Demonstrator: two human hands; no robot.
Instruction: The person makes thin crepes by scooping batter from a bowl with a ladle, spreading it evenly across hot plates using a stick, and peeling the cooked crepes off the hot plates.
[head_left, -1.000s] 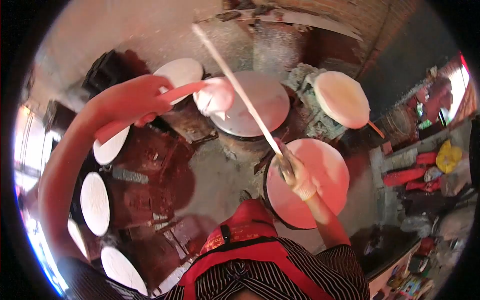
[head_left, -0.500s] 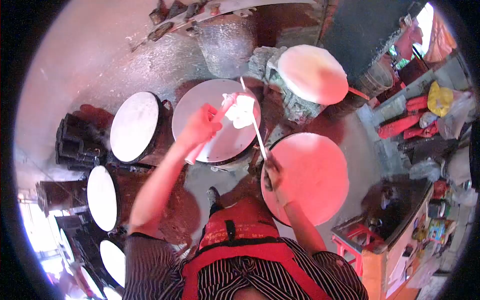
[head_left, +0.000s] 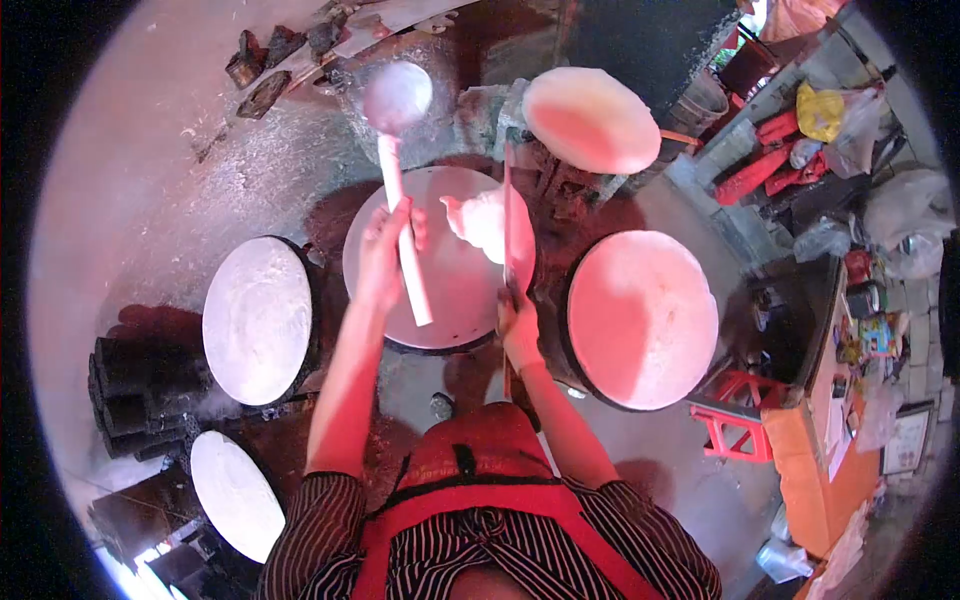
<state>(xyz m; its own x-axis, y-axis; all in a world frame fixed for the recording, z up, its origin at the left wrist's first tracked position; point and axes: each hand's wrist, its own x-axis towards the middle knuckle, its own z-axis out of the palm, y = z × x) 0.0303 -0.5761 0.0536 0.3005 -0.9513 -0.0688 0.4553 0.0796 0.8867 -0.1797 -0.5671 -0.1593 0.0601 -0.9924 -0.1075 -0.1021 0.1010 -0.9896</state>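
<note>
My left hand (head_left: 385, 262) is wrapped round the pale handle of a ladle (head_left: 397, 98), whose round head points up and away. My right hand (head_left: 517, 328), in what looks like a glove, grips a long thin stick (head_left: 509, 205) held upright. A white, soft-looking lump (head_left: 482, 224) touches or lies close to the stick, over the grey round griddle (head_left: 438, 310); whether it rests on the griddle I cannot tell.
Round white discs lie on griddles at the right (head_left: 645, 320) and left (head_left: 257, 320). Another disc (head_left: 590, 120) is at the back, one (head_left: 237, 495) at lower left. Black cylinders (head_left: 150, 390) are stacked far left. A red stool (head_left: 735, 420) stands lower right.
The view has turned. My left hand has gone from tilting the ladle by the white lump to holding it apart, head upward. My right hand has shifted left with the stick, now more upright.
</note>
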